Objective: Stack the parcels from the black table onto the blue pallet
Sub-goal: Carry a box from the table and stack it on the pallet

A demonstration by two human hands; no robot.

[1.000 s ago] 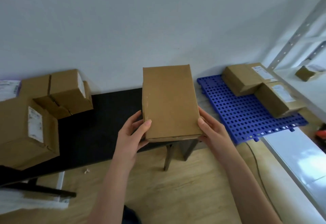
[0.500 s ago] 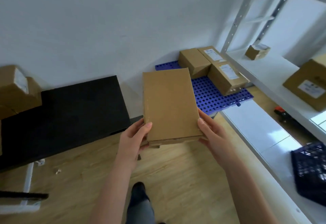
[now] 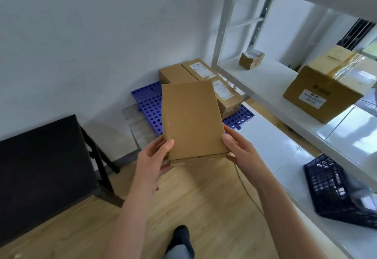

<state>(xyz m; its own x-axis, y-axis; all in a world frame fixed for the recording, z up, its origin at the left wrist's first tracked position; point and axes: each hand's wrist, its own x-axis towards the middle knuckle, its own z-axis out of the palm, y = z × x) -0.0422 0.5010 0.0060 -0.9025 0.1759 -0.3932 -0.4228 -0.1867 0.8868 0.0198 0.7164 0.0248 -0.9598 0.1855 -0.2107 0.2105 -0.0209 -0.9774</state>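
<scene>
I hold a flat brown cardboard parcel [image 3: 191, 120] in front of me, its long side pointing away. My left hand [image 3: 154, 157] grips its near left corner and my right hand [image 3: 238, 149] its near right corner. Behind the parcel the blue pallet [image 3: 148, 103] lies on the floor against the wall. Three brown parcels [image 3: 201, 70] sit on the pallet's far side, two with white labels. The black table [image 3: 40, 169] is at the left, and no parcels on it are in view.
A white metal shelf rack [image 3: 263, 87] runs along the right, carrying a small box [image 3: 251, 59] and a large taped box [image 3: 328, 85]. A dark plastic crate [image 3: 338, 193] sits under it. The floor is wood, with my foot [image 3: 182, 236] at the bottom.
My view has swung right and nearer to the pallet: the table and its parcels slid off to the left, and the shelf rack came into view. Both hands kept hold of the parcel.
</scene>
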